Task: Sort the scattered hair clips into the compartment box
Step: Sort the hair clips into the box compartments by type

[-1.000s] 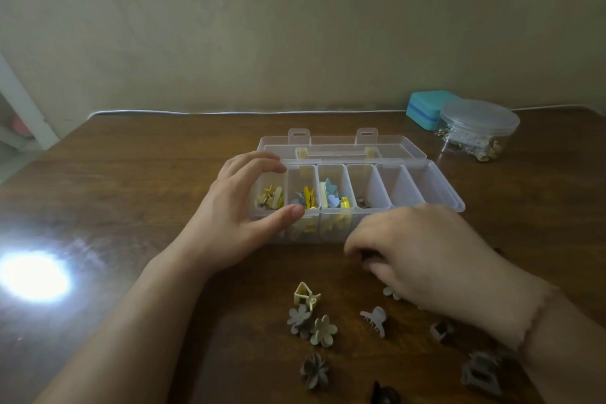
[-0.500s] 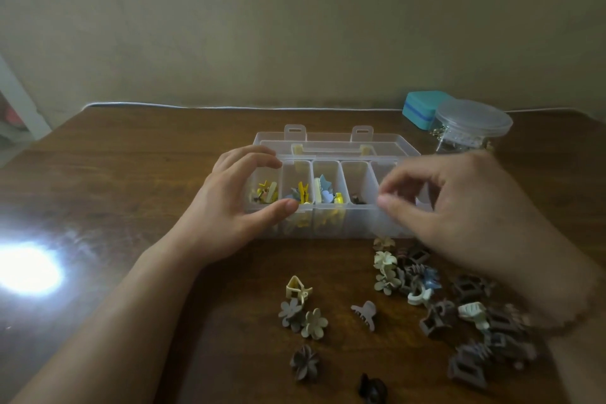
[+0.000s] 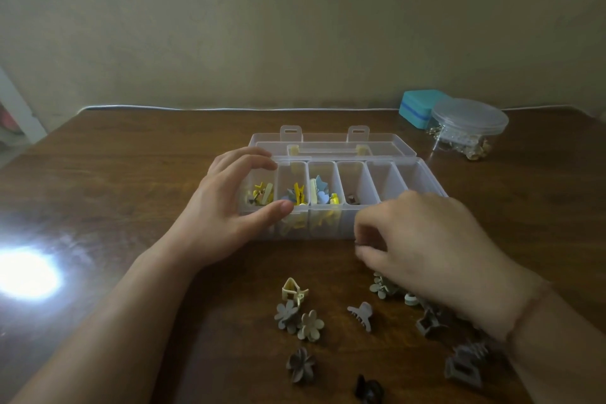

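A clear compartment box (image 3: 423, 180) stands open mid-table, lid laid back. Its three left compartments hold yellow and blue clips; the fourth holds a small brown clip (image 3: 351, 198). My left hand (image 3: 223, 210) grips the box's left end, thumb on the front wall, fingers over the back rim. My right hand (image 3: 426, 246) hovers low at the box's front wall, fingertips pinched on a small dark clip, mostly hidden. Loose clips lie in front: a cream one (image 3: 292, 292), flower clips (image 3: 310, 325), a claw clip (image 3: 360, 313), a grey square one (image 3: 464, 366).
A teal case (image 3: 418, 106) and a clear round lidded jar (image 3: 467, 128) with small metal pieces stand at the back right, by the wall. A bright glare spot (image 3: 26, 275) lies on the dark wooden table at the left. More clips are hidden under my right wrist.
My right hand has come down from above the box's compartments to the table just in front of the box. My left hand has kept its hold on the box.
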Demonstrator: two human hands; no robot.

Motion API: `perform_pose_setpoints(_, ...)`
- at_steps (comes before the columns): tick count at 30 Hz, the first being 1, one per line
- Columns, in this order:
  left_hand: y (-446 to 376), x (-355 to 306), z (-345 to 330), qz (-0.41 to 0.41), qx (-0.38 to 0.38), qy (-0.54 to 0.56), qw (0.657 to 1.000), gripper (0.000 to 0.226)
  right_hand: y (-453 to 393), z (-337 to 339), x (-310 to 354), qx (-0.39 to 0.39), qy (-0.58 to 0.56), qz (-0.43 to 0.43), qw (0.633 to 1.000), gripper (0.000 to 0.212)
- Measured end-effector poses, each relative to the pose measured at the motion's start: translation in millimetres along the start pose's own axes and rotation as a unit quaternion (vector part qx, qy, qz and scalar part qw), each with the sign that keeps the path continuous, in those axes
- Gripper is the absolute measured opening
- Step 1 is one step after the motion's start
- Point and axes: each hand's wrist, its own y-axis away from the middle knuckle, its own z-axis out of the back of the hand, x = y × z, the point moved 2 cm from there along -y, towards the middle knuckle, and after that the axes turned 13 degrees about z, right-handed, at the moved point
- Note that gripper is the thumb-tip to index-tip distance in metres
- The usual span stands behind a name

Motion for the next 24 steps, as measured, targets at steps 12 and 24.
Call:
perform_pose_setpoints(12,-1,1,-1,-0.009,-0.003,-0.012,1.0,0.059,-9,-3,-28,-0.28,-0.049,0.024,0.958,0.024)
perform_pose_setpoints(24,1,-1,0,-0.01,-0.013,-0.005,1.0,0.06,-12,-32,33,-0.036,-0.045,0.322,0.945,0.038)
